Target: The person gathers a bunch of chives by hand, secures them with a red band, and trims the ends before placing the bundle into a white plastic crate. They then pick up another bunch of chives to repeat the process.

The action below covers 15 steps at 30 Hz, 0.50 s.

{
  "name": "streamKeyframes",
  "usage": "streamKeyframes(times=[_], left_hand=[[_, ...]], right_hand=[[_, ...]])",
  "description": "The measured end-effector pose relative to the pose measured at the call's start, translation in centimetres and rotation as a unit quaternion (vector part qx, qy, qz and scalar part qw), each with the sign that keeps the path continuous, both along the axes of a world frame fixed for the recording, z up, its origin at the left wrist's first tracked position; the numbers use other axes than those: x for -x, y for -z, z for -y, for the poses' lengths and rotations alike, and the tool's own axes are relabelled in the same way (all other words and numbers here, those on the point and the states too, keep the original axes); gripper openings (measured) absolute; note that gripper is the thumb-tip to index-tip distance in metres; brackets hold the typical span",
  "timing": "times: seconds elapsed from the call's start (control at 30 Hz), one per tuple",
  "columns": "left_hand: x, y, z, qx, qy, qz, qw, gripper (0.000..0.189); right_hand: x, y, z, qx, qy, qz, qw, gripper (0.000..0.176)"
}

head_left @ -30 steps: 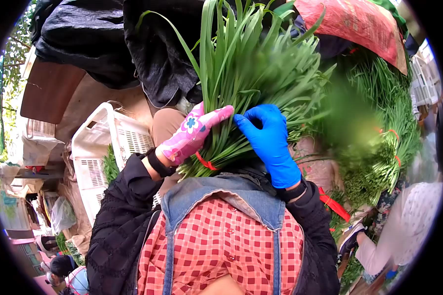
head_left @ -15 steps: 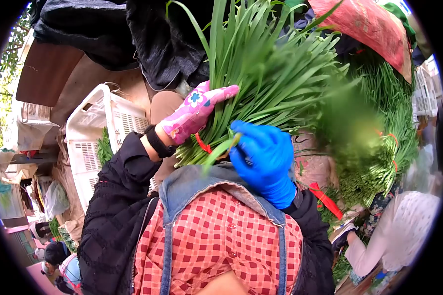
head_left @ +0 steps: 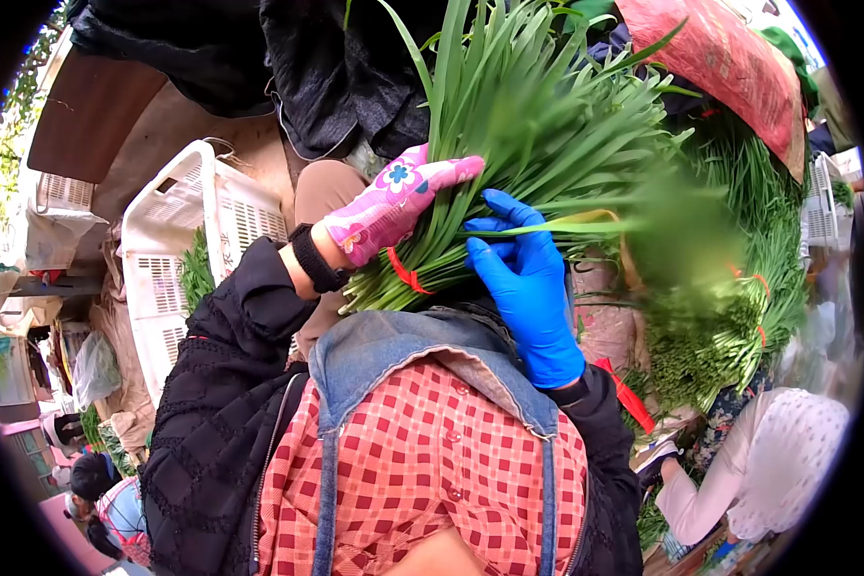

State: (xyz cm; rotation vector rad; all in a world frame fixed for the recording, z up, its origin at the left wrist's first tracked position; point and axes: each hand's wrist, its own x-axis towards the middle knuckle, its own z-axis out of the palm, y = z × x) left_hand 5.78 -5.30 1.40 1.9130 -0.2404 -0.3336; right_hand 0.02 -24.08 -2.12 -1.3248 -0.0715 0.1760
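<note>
L hand (head_left: 394, 206), pink glove: grip clamped round chive bundle (head_left: 538, 125), just right of white crate (head_left: 178, 259). R hand (head_left: 523, 278), blue glove, further right: grip pinched together on one loose leaf (head_left: 566, 228).

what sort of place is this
Probably an open-air vegetable market or packing spot: tied bunches of long green leaves heaped at the right, white plastic crates, and the left hand holding one such bunch.

Mount: worn on the person's head.
Facing: forward and steeply down.
Range: close to the bundle of greens (head_left: 538, 134).
Lens: wide, round dark border.
</note>
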Motion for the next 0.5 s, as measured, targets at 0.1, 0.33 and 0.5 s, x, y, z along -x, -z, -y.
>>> streamKeyframes(times=[0.1,0.33,0.5], left_hand=[[-0.1,0.8,-0.3,-0.031,0.047,0.077,0.995,0.031],[0.1,-2.4,1.9,0.110,-0.008,-0.115,0.987,0.051],[-0.2,-0.9,2.2,0.065,0.014,-0.060,0.996,0.065]], right_hand=[[-0.1,-0.3,-0.3,0.091,0.036,0.053,0.994,0.050],[-0.9,0.6,-0.1,0.008,0.047,0.025,0.999,0.049],[-1.3,1.7,0.3,0.222,0.100,0.164,0.956,0.046]])
